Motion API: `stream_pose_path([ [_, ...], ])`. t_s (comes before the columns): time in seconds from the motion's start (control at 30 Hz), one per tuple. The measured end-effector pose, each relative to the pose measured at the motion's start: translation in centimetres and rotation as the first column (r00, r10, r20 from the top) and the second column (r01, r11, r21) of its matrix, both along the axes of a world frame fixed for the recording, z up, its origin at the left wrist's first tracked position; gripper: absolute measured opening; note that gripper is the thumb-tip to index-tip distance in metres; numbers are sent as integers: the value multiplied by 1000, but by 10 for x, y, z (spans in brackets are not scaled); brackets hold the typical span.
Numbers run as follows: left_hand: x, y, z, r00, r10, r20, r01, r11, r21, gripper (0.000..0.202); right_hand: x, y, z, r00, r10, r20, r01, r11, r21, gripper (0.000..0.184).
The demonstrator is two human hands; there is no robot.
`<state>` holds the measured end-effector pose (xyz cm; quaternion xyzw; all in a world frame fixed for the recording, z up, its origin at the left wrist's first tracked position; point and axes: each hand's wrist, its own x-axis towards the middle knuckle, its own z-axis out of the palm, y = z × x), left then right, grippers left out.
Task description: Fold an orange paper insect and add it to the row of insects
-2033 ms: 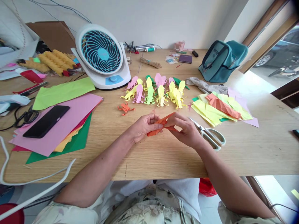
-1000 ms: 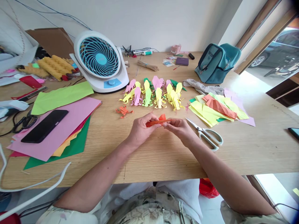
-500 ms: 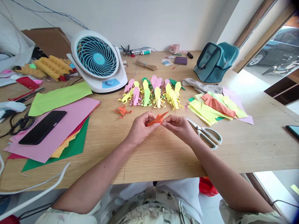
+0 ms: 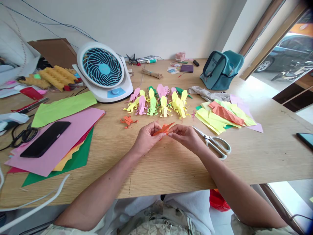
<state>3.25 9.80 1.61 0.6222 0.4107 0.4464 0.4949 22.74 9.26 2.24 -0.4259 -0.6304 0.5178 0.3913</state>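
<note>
An orange folded paper figure [image 4: 164, 129], with a pointed flap sticking up to the right, is held above the wooden table [image 4: 156, 169]. My left hand [image 4: 148, 137] is closed round its left side, thumb on the near edge. Fingers of my right hand [image 4: 185, 136] pinch its right end. Behind and to the left lies a smaller orange paper figure [image 4: 128, 121] with thin bent legs. Several folded paper figures [image 4: 153, 104] in yellow, pink and green stand in rows beyond my hands. White-handled scissors [image 4: 215, 143] lie just right of my right hand.
To the left, coloured paper sheets [image 4: 83, 117] carry a black phone [image 4: 45, 139]. A white and blue fan [image 4: 104, 70] stands behind them. Loose paper pieces [image 4: 207, 119] lie at the right, near a grey cloth [image 4: 207, 94] and a teal bag [image 4: 221, 70].
The whole scene sits slightly lower as the camera tilts up. Both hands keep their grip on the orange paper figure, whose pointed flap leans a little flatter.
</note>
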Motion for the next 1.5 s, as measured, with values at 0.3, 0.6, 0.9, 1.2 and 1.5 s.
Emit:
stream_pose_path([
  [0.3, -1, 2, 0, 999, -33, 32, 35, 998, -48, 31, 2, 0, 4, 998, 50, 30, -47, 994, -98, 49],
  [0.6, 0, -1, 8, 990, -12, 142, 41, 979, -202, 34, 4, 0, 9, 982, 75, 171, -84, 995, 45, 48],
  [0.9, -1, -5, 10, 921, 10, 388, 168, 890, -424, 48, 7, 1, 8, 971, 41, 235, -70, 991, 116, 53],
  [1.2, 0, -3, 9, 917, 130, 377, -9, 952, -307, 61, 4, 1, 0, 994, -70, -84, 72, 997, 21, 46],
  [1.5, 12, -10, 1, 929, 130, 347, -39, 965, -258, 44, -25, -9, -8, 941, -193, -278, 143, 971, -190, 37],
])
